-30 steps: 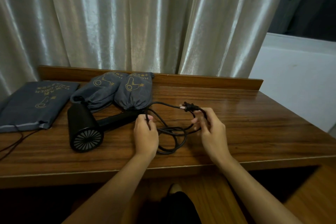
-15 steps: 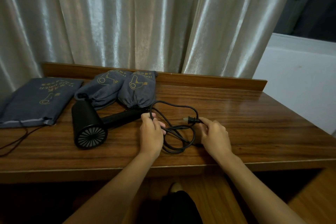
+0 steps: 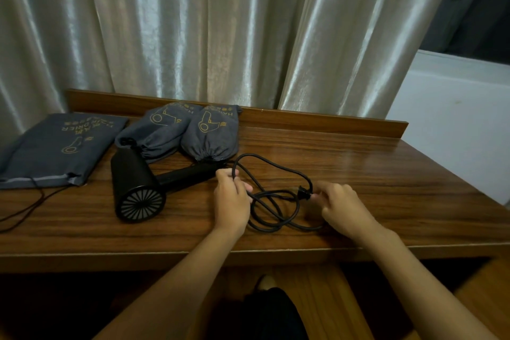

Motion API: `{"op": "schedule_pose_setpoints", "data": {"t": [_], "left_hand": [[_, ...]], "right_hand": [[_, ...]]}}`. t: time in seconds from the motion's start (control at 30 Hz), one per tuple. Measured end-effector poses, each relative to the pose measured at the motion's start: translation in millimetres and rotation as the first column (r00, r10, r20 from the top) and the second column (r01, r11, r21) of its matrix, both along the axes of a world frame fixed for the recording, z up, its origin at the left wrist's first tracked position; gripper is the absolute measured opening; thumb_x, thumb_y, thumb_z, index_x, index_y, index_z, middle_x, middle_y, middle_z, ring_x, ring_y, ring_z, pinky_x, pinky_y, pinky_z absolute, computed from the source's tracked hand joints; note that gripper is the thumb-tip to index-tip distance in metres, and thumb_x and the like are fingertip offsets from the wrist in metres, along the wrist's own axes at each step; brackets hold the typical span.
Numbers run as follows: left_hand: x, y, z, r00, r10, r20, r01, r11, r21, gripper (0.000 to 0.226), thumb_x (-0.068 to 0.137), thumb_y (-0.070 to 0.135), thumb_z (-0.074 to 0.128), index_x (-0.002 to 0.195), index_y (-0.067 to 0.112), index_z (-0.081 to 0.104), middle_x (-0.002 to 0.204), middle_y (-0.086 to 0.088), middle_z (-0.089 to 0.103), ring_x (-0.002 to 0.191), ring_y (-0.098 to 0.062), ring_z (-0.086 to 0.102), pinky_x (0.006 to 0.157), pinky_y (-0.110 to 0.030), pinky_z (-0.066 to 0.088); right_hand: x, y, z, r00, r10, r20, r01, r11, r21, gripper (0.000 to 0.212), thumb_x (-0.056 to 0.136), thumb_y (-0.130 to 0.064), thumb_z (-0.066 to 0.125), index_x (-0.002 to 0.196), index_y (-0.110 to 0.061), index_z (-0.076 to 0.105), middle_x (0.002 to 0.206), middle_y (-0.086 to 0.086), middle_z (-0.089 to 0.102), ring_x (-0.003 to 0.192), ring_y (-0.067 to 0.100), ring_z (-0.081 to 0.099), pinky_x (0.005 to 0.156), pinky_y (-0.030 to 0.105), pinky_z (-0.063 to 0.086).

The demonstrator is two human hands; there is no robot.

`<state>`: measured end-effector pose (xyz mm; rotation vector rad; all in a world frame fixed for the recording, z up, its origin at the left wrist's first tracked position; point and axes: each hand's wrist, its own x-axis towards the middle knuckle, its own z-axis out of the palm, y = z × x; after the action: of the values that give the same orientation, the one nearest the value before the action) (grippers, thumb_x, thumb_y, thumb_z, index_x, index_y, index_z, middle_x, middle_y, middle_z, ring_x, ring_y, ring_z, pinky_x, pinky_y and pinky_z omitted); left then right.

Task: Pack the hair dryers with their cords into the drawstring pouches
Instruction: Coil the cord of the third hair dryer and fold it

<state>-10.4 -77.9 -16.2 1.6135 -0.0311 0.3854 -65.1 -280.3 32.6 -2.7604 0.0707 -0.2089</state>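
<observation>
3 pouches point(image 3: 209, 132) | 1 dryer point(image 3: 138, 190) | left fingers point(image 3: 230, 176) grip cord point(image 3: 276, 218) | right fingers point(image 3: 321, 196) pinch plug point(image 3: 303, 192)

1. Flat pouch point(image 3: 59, 146): gold hair-dryer pictogram and upside-down lettering, "DRIER" partly legible.
2. Left filled pouch point(image 3: 154, 132): gold dryer pictogram only.
3. Right filled pouch point(image 3: 211, 132): pictogram, upside-down letters "HA…"; remainder unreadable.

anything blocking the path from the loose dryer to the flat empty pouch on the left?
Nothing visible. The hair dryer lies just right of the flat pouch, bare table between them. Its cord is uncoiled, gripped by left hand and right hand.
</observation>
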Motion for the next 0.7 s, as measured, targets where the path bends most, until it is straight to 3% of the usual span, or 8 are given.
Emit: {"op": "schedule_pose_setpoints", "data": {"t": [0.07,0.17,0.27,0.43,0.5,0.6,0.67,0.7], "left_hand": [[-1,1,1,1.000,0.005,0.007,-0.005,1.000,-0.004,0.016,0.103,0.008,0.033,0.100,0.020,0.043,0.075,-0.003,0.064,0.047,0.000,0.055,0.048,-0.012,0.045],[-2,2,1,1.000,0.004,0.010,-0.004,1.000,-0.007,0.016,0.103,0.008,0.034,0.100,0.022,0.043,0.075,-0.004,0.065,0.048,0.000,0.056,0.049,-0.012,0.045],[-1,0,1,1.000,0.000,0.008,0.000,1.000,0.002,0.012,0.103,0.010,0.035,0.104,0.019,0.044,0.077,-0.004,0.066,0.049,0.000,0.056,0.049,-0.012,0.045],[-1,1,1,0.999,-0.023,0.037,0.023,1.000,0.007,0.022,0.101,0.011,0.046,0.118,0.020,0.037,0.078,-0.001,0.067,0.056,-0.001,0.060,0.053,-0.011,0.046],[-3,2,3,0.997,-0.064,0.048,0.063,0.998,0.014,0.031,0.098,0.011,0.051,0.123,0.024,0.037,0.081,0.000,0.067,0.065,-0.002,0.063,0.058,-0.010,0.047],[-6,1,7,0.985,-0.167,0.049,0.164,0.985,0.057,0.031,0.097,0.017,0.055,0.124,0.031,0.047,0.091,0.004,0.065,0.077,-0.003,0.062,0.062,-0.011,0.047],[-7,-1,8,0.973,-0.223,0.053,0.215,0.969,0.124,0.018,0.097,0.025,0.054,0.110,0.036,0.059,0.098,0.009,0.060,0.086,-0.001,0.058,0.070,-0.012,0.043],[-8,-1,8,0.970,-0.236,0.056,0.225,0.962,0.153,0.012,0.096,0.028,0.055,0.101,0.035,0.063,0.099,0.010,0.057,0.090,0.000,0.056,0.073,-0.012,0.040]], "right_hand": [[0,-2,2,0.992,0.078,-0.096,-0.079,0.997,-0.005,0.021,0.100,-0.024,0.052,0.116,-0.029,0.065,0.098,-0.005,0.067,0.085,0.009,0.062,0.070,0.029,0.054],[-1,-4,3,0.976,0.176,-0.126,-0.180,0.983,-0.025,0.021,0.100,-0.026,0.054,0.113,-0.037,0.066,0.102,-0.016,0.065,0.097,0.005,0.060,0.086,0.033,0.053],[-4,1,3,0.957,0.278,-0.088,-0.269,0.958,0.104,0.022,0.099,-0.022,0.056,0.099,-0.043,0.064,0.090,-0.018,0.065,0.084,-0.003,0.060,0.078,0.026,0.049],[-7,27,-6,0.970,0.225,0.090,-0.235,0.782,0.577,0.025,0.102,-0.006,0.048,0.105,-0.014,0.071,0.069,-0.006,0.069,0.060,0.001,0.059,0.056,0.014,0.045],[-4,37,-6,0.982,0.177,0.066,-0.164,0.624,0.764,0.026,0.102,-0.001,0.042,0.110,-0.004,0.067,0.080,0.001,0.074,0.070,0.009,0.065,0.059,0.016,0.049],[0,53,-3,0.994,0.104,-0.022,0.002,0.190,0.982,0.026,0.101,0.005,0.037,0.119,-0.006,0.053,0.100,0.019,0.074,0.081,0.020,0.071,0.070,0.023,0.058],[2,61,-3,0.997,0.066,-0.034,0.031,0.049,0.998,0.029,0.100,0.008,0.034,0.116,-0.012,0.047,0.099,0.022,0.074,0.078,0.021,0.071,0.074,0.027,0.059],[3,64,-3,0.998,0.050,-0.030,0.028,0.043,0.999,0.031,0.099,0.010,0.032,0.115,-0.012,0.046,0.096,0.022,0.074,0.076,0.020,0.071,0.073,0.027,0.059]]}}
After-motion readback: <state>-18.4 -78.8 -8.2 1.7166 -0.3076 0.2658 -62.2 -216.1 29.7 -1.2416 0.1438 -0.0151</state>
